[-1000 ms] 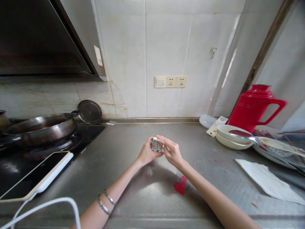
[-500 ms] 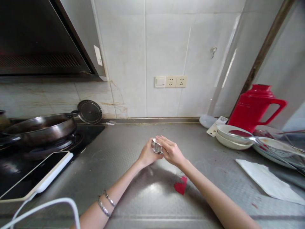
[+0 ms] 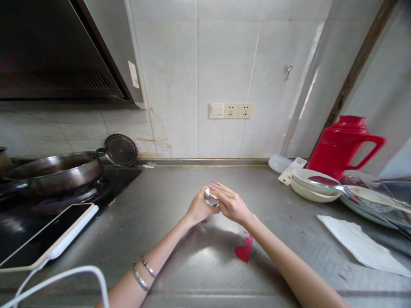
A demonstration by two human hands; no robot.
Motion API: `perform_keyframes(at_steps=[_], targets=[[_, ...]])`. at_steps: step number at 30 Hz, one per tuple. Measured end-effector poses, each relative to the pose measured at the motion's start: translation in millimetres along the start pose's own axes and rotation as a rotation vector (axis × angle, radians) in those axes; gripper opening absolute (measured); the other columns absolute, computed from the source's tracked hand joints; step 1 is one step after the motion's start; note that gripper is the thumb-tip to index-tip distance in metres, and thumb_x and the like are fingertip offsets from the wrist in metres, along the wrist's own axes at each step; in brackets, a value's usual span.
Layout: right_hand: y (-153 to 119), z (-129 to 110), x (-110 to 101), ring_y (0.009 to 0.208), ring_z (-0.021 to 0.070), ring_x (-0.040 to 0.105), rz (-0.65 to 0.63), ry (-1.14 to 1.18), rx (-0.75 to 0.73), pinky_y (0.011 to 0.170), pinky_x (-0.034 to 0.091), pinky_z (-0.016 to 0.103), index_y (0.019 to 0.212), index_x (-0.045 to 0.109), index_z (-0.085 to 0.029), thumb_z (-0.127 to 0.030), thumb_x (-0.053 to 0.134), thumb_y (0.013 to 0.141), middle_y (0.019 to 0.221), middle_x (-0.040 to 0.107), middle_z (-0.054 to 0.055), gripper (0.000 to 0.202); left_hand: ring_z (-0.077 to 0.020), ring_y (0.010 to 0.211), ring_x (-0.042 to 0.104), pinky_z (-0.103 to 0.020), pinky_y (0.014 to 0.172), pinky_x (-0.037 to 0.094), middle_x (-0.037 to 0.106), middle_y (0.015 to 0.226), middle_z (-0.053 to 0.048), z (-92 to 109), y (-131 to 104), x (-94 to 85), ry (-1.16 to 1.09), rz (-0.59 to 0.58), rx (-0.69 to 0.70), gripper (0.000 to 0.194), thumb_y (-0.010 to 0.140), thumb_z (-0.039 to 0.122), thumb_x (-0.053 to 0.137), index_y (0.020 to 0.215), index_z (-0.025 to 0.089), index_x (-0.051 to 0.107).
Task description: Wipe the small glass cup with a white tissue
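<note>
A crumpled piece of silver foil [image 3: 211,198] sits between my two hands, above the middle of the metal counter [image 3: 160,192]. My left hand [image 3: 201,205] is curled around it from the left, with the fingers partly hidden. From the right, my right hand [image 3: 231,202] lies over it with the fingers bent together and pressed against it. Whether the foil wraps something inside I cannot tell. On the counter below my right forearm is a torn red scrap [image 3: 244,250].
On the left, a steel pan [image 3: 69,174] rests on the stove, with a phone [image 3: 41,235] and white cable in front. At right stand a red thermos [image 3: 337,147], stacked bowls [image 3: 313,194] and a white napkin [image 3: 359,244]. Sockets [image 3: 237,111] are on the wall.
The foil shows slightly differently between my hands, as if turned or pressed a little. Both hands keep nearly the same place.
</note>
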State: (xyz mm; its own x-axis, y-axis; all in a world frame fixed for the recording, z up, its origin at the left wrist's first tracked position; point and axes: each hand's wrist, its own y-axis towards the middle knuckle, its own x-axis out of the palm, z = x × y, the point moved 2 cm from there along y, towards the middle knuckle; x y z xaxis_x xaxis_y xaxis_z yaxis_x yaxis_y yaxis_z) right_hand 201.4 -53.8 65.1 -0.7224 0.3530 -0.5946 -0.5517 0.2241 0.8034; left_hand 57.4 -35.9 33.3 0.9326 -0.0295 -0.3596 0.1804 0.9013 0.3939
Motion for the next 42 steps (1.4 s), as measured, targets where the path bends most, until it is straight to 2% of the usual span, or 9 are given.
perform_keyframes(at_steps=[5,11,17,19,23,25,33,39,42], targets=[[1.5,-10.9,4.1,0.126,0.0210,0.052,-0.047,0.023,-0.105,0.106,0.045,0.047,0.132,0.049,-0.016,-0.004,0.034,0.087,0.124,0.063,0.013,0.048,-0.0213,0.082,0.065,-0.030,0.071,0.050,0.070,0.093,-0.006,-4.7,2.6,-4.9,-0.065,0.008,0.022,0.061,0.054,0.019,0.080,0.108,0.016,0.053],[-1.9,2.5,-0.7,0.121,0.0215,0.056,0.042,0.003,0.004,0.104,0.046,0.050,0.130,0.051,-0.018,-0.005,0.033,0.088,0.124,0.064,0.013,0.047,-0.0200,0.082,0.065,-0.030,0.072,0.050,0.069,0.097,-0.004,-7.6,2.3,-0.7,-0.021,0.014,0.003,0.065,0.055,0.024,0.081,0.114,0.018,0.053],[-1.0,-8.2,3.0,0.126,0.0212,0.051,-0.023,0.077,-0.099,0.107,0.044,0.047,0.133,0.049,-0.018,-0.006,0.035,0.089,0.126,0.062,0.012,0.048,-0.0196,0.081,0.063,-0.027,0.065,0.050,0.068,0.094,-0.006,-8.1,3.2,-3.3,-0.105,-0.023,-0.009,0.059,0.054,0.025,0.081,0.106,0.016,0.056],[-2.1,-6.2,4.7,0.125,0.0208,0.053,-0.006,0.098,-0.070,0.106,0.045,0.047,0.133,0.050,-0.019,-0.006,0.035,0.090,0.127,0.062,0.011,0.048,-0.0176,0.075,0.062,-0.025,0.057,0.049,0.067,0.091,-0.005,-5.5,3.1,-3.2,-0.159,-0.070,-0.042,0.056,0.056,0.027,0.080,0.105,0.016,0.057],[-7.3,9.3,5.8,0.118,0.0207,0.059,0.137,0.137,0.152,0.102,0.050,0.045,0.128,0.056,-0.024,-0.008,0.035,0.091,0.122,0.065,0.006,0.046,-0.0120,0.064,0.057,-0.020,0.049,0.046,0.062,0.081,0.000,3.5,1.0,-2.9,-0.310,-0.105,-0.130,0.054,0.056,0.029,0.079,0.103,0.015,0.057],[-9.0,13.1,5.7,0.116,0.0205,0.060,0.183,0.152,0.201,0.100,0.051,0.044,0.126,0.057,-0.025,-0.007,0.035,0.091,0.121,0.066,0.006,0.045,-0.0101,0.059,0.054,-0.020,0.047,0.047,0.057,0.073,0.002,7.3,-0.3,-3.9,-0.373,-0.114,-0.172,0.050,0.057,0.031,0.079,0.099,0.015,0.057],[-5.5,4.6,0.0,0.122,0.0213,0.055,0.145,0.121,0.036,0.104,0.048,0.046,0.131,0.053,-0.023,-0.005,0.036,0.089,0.125,0.063,0.008,0.049,-0.0114,0.059,0.054,-0.024,0.046,0.051,0.057,0.072,0.002,10.6,0.4,-6.7,-0.442,-0.172,-0.191,0.053,0.053,0.039,0.082,0.093,0.014,0.057],[-8.8,14.7,1.7,0.115,0.0207,0.061,0.213,0.152,0.221,0.100,0.051,0.042,0.124,0.060,-0.025,-0.007,0.037,0.090,0.120,0.067,0.006,0.044,-0.0095,0.057,0.052,-0.022,0.045,0.050,0.054,0.071,0.003,11.7,-1.2,-5.0,-0.417,-0.202,-0.152,0.050,0.056,0.034,0.080,0.095,0.014,0.056],[-9.0,9.7,3.3,0.117,0.0212,0.059,0.218,0.156,0.181,0.101,0.050,0.043,0.128,0.057,-0.025,-0.006,0.037,0.089,0.124,0.064,0.007,0.047,-0.0107,0.060,0.054,-0.022,0.046,0.051,0.056,0.074,0.001,13.3,-1.6,-5.7,-0.428,-0.177,-0.166,0.056,0.055,0.035,0.081,0.099,0.014,0.056]])
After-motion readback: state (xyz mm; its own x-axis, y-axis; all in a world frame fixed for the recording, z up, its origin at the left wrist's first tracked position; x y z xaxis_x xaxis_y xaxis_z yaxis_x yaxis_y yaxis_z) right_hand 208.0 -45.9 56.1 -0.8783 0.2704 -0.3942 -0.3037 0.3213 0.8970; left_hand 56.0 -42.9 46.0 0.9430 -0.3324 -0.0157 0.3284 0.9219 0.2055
